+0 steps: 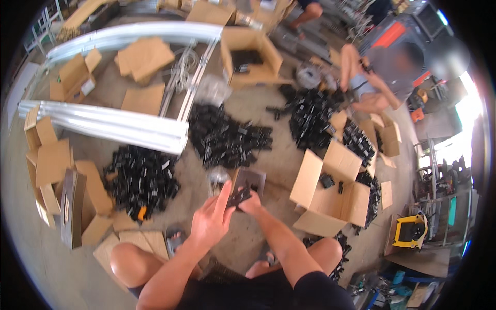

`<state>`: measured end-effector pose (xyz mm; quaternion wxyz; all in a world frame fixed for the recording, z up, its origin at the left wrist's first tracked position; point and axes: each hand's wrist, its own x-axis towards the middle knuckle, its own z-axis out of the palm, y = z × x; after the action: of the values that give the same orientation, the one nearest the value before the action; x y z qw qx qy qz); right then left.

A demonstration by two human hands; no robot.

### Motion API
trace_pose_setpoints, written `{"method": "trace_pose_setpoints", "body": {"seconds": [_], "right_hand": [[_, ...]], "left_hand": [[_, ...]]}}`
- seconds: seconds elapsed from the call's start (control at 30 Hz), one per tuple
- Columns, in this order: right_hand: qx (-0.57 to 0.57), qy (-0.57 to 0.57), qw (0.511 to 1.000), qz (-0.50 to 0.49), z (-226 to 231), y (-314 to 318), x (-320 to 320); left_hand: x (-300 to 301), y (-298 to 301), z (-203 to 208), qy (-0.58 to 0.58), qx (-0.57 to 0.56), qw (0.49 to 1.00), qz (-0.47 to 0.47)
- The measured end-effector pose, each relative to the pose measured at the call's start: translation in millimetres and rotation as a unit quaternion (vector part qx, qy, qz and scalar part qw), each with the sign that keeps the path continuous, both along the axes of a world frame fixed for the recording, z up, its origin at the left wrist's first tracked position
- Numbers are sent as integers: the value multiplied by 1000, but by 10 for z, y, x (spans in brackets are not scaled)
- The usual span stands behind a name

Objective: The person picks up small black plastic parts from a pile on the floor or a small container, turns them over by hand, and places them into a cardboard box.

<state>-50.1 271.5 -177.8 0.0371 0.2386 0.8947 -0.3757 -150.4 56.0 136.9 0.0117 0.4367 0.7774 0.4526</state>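
Observation:
In front of my knees, a small dark black part (239,198) is held between my two hands. My right hand (251,203) has its fingers closed on the part's right end. My left hand (211,219) is at the other end, its index finger stretched up past the part and its other fingers partly hidden. Just beyond my hands is a small open box (257,178) with dark pieces in it. A clear plastic bag (219,176) lies left of that box.
Heaps of black parts lie at the left (140,181), middle (225,137) and far right (310,113). An open carton (330,194) stands at my right, another carton (279,59) beyond. Long metal profiles (108,121) lie at the left. A person (390,67) sits at the far right.

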Motion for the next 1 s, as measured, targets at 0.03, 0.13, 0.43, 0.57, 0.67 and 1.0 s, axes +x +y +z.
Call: {"method": "trace_pose_setpoints", "body": {"seconds": [0.03,0.13,0.43,0.57,0.67,1.0], "right_hand": [[0,24,1000,-18,196,-57,-53],[116,113,987,-19,1090,-66,-196],[-264,202,922,-197,2830,591,-50],[-234,266,919,-170,3580,292,135],[-142,312,935,-95,3906,-14,301],[-151,299,940,-65,3793,-428,389]], "left_hand": [[-13,-25,16,2,5,1000,6],[17,-48,72,-5,8,1000,10],[168,44,292,24,66,998,-10],[168,-37,294,55,57,997,-11],[175,-114,235,62,29,998,-10],[283,-90,219,77,11,996,-34]]}}
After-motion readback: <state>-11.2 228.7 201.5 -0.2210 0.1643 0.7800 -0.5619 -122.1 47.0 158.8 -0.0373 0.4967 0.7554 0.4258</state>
